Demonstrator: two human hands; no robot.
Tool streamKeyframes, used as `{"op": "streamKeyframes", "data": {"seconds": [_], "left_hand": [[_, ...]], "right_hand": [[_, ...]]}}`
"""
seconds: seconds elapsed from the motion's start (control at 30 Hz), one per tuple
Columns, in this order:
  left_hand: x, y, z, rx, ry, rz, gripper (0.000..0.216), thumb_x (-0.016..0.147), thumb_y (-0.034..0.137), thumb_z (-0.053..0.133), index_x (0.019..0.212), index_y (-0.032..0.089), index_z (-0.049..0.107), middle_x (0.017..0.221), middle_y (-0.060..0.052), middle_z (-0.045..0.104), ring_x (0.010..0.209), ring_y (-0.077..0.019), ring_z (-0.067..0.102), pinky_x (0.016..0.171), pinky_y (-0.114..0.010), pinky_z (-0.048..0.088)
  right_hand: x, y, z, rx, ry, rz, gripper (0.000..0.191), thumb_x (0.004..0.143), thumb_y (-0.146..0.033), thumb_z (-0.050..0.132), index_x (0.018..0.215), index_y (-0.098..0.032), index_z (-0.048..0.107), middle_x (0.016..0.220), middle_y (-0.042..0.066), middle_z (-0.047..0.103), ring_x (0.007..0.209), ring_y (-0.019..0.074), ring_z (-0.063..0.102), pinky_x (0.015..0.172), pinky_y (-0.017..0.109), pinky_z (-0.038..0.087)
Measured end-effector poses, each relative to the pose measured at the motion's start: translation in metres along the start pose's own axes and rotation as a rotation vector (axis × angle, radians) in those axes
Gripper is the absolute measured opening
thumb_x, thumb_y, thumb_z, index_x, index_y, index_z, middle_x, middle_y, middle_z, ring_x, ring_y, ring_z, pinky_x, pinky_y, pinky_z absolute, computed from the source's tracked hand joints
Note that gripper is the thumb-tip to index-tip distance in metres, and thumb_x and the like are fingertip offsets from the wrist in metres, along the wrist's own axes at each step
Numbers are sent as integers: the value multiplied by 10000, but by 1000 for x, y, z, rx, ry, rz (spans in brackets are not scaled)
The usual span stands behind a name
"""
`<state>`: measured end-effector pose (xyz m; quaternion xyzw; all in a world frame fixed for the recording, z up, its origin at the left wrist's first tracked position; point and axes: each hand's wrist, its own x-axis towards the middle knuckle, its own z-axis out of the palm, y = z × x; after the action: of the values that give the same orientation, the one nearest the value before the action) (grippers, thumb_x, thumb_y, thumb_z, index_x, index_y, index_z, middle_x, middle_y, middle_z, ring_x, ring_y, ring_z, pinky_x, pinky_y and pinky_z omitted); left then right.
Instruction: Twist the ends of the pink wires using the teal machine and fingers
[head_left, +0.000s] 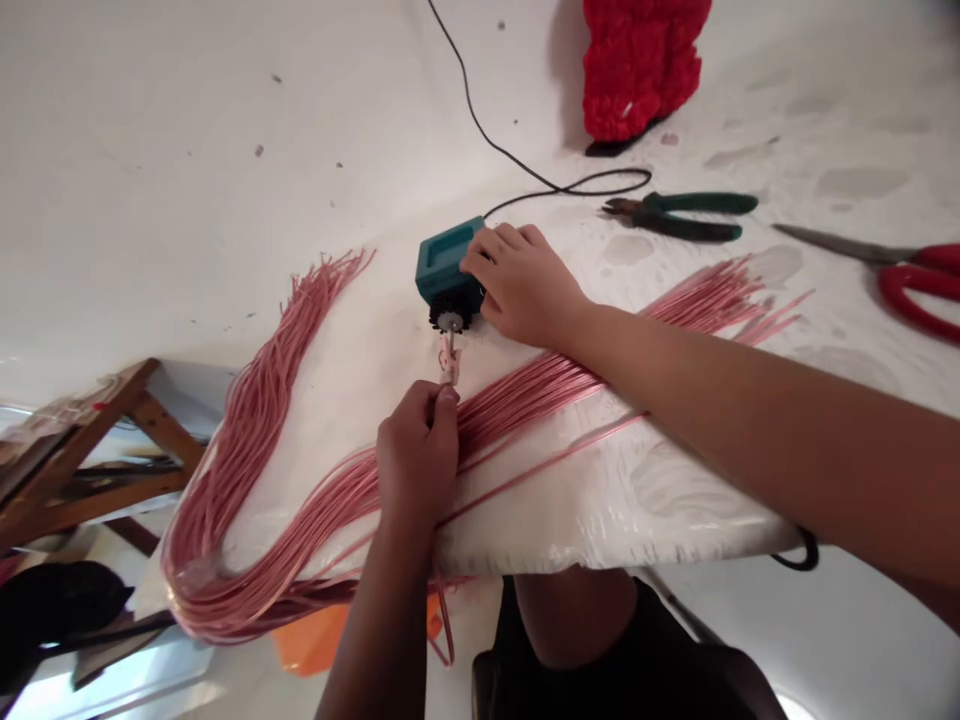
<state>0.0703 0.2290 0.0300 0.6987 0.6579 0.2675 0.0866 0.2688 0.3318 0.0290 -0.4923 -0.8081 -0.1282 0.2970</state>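
Machine (448, 262) (1) with 1 cable (559, 190), gripped by right hand (529, 285); left hand (418, 450) pinches 1 pink piece (450, 360).

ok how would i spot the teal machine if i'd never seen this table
On the white table, find the pink strands lying in a long bend. Just beyond their straighter stretch, the right hand is on the teal machine. It is the only boxy teal thing there, with a black cable trailing from its far side, unlike the green-handled pliers nearby.

On the table (540, 510) before me, strands (259, 410) bend near left; right of the machine (435, 270) lie pliers (651, 214), then scissors (889, 254).
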Motion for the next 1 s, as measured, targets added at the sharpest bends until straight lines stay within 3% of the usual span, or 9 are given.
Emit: {"op": "streamKeyframes", "data": {"seconds": [0.2, 0.4, 0.67, 0.87, 1.0], "left_hand": [[-2, 5, 1, -17, 75, 10, 196, 927, 297, 551, 805, 200, 669, 597, 36, 545, 580, -138, 493, 594, -271, 373], [-4, 8, 2, 36, 94, 18, 186, 921, 286, 559, 803, 202, 675, 652, 22, 628, 632, -153, 556, 624, -273, 411], [-2, 8, 3, 56, 91, 29, 219, 937, 312, 545, 803, 215, 689, 666, 14, 658, 674, -173, 593, 641, -281, 415], [-2, 4, 2, -3, 79, 29, 240, 922, 315, 550, 761, 206, 690, 609, 18, 606, 631, -162, 552, 610, -280, 397], [-3, 2, -1, -52, 51, 33, 245, 916, 315, 550, 750, 204, 693, 629, 12, 624, 646, -163, 568, 620, -279, 412]], "right_hand": [[-1, 3, -4, 44, 28, 10, 394, 897, -109, 506, 1285, -67, 560, 1354, 175, 579, 1246, 319, 532, 997, 432, 382], [-2, 1, -10, 77, 8, 41, 382, 897, -82, 503, 1276, -83, 555, 1367, 181, 592, 1239, 311, 546, 992, 425, 382], [-1, 3, -3, 56, 16, 90, 409, 868, -75, 488, 1256, -128, 606, 1342, 162, 597, 1223, 331, 565, 932, 449, 411], [-1, 4, 1, 70, 7, 122, 312, 953, -143, 492, 1251, -144, 586, 1331, 145, 577, 1190, 327, 551, 927, 443, 412], [-2, 4, 2, 69, 7, 117, 319, 929, -113, 477, 1228, -139, 586, 1329, 149, 553, 1175, 334, 550, 923, 460, 420]]}}
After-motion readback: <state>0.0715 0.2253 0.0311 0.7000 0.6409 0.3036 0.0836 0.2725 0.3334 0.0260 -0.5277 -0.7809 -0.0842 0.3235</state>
